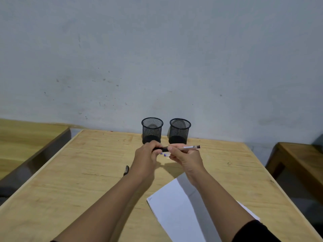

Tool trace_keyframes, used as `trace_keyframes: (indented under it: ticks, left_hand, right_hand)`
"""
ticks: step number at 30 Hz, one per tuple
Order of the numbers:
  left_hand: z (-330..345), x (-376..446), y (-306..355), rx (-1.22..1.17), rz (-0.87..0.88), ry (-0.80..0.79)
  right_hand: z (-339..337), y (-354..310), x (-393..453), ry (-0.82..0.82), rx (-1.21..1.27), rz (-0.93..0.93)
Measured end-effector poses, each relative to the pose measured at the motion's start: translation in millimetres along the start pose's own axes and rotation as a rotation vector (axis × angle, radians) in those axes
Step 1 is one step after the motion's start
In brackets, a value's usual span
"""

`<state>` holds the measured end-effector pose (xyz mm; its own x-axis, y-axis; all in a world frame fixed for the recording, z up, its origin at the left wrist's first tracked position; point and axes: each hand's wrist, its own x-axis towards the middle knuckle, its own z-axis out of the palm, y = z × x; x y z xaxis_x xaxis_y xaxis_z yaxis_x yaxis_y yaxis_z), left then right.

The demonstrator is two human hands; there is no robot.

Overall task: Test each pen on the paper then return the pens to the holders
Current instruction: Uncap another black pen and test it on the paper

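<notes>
A person holds both hands up over a wooden table [70, 180]. The left hand [146, 157] is closed in a tight grip around the black cap [160, 149] end of a pen. The right hand [183, 157] is closed in a grip on the clear body of that pen [187, 147], which lies flat and points to the right, with its dark end sticking out past the fingers. The 2 hands are touching or almost touching at the middle of the pen. I cannot tell if the cap is on all the way or partly off. Just under the hands, 2 more pens [165, 154] with blue bits peek out, and they seem to lie on the table, though most of them is hidden. At the back of the table stand 2 black mesh cups, side by side and upright, close to the wall [157, 58]. The left holder [152, 130] is just behind the left hand, and the right holder [179, 131] is just behind the right hand. No pens show in either of them. A small dark thing [126, 170] lies on the table to the left of the left arm. A white sheet of paper [174, 206] lies near the front of the table, partly under the right arm, with a small scribble near its left corner.
</notes>
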<state>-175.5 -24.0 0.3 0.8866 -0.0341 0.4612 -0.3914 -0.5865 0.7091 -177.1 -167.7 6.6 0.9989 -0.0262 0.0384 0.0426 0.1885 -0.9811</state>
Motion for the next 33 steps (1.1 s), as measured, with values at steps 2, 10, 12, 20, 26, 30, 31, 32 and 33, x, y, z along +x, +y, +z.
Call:
trace_keyframes:
  ticks: [2, 10, 12, 20, 26, 30, 31, 32, 33]
  left_hand:
    - [3, -8, 8, -0.035, 0.013, -0.032]
    - [-1, -20, 17, -0.043, 0.016, -0.109]
    - [1, -21, 21, -0.050, 0.030, -0.109]
    - [-21, -14, -6, 0.026, -0.130, 0.010]
    - [9, -20, -8, 0.131, -0.162, -0.224]
    - [22, -30, -25, 0.282, -0.187, -0.284]
    - [23, -31, -27, 0.313, -0.183, -0.277]
    - [25, -32, -28, 0.323, -0.183, -0.267]
    - [26, -33, -30, 0.315, -0.189, -0.261]
  right_hand:
    - [-1, 1, -8, -0.023, -0.064, -0.020]
    - [-16, -2, -29, -0.015, -0.162, -0.086]
    - [-19, -2, -32, -0.007, -0.151, -0.101]
    - [-66, -21, -37, 0.194, 0.025, -0.131]
    - [-57, -10, -37, 0.081, 0.011, -0.077]
    - [-62, 7, -41, 0.123, 0.023, -0.030]
    - [-64, 11, -43, 0.133, 0.025, -0.011]
    - [-64, 15, -44, 0.143, 0.027, 0.007]
    - [-64, 19, -45, 0.153, 0.028, 0.022]
